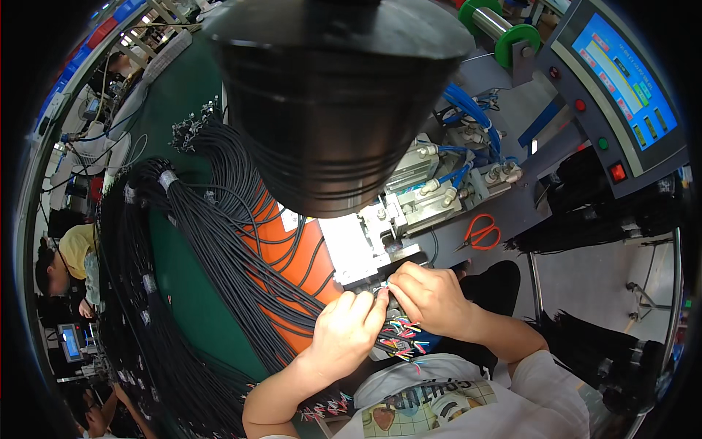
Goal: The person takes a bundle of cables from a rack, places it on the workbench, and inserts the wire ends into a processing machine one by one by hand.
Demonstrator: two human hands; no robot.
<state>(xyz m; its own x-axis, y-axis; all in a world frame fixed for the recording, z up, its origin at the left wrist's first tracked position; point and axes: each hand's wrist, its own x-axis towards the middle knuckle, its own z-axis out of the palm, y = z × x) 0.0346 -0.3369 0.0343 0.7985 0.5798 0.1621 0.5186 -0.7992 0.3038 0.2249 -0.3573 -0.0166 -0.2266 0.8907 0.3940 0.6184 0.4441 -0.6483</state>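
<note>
My left hand (344,333) and my right hand (437,301) meet at the front edge of a metal wire-processing machine (352,245). Fingertips of both are pinched together on the thin coloured wires (385,286) at the end of a black cable. How much of that cable each hand grips is hidden by the fingers. Below the hands, a cluster of loose cable ends (404,338) shows red, yellow, white and blue wires. Long black cables (241,256) run from the left toward my left hand, across an orange sheet (284,254).
A large black hood (322,124) hangs over the machine. Orange-handled scissors (482,233) lie to its right, below pneumatic fittings with blue tubes (472,106). A control screen (618,77) and green-flanged spool (504,36) stand far right. More cable bundles hang on a right-hand rack (536,285). People work at left.
</note>
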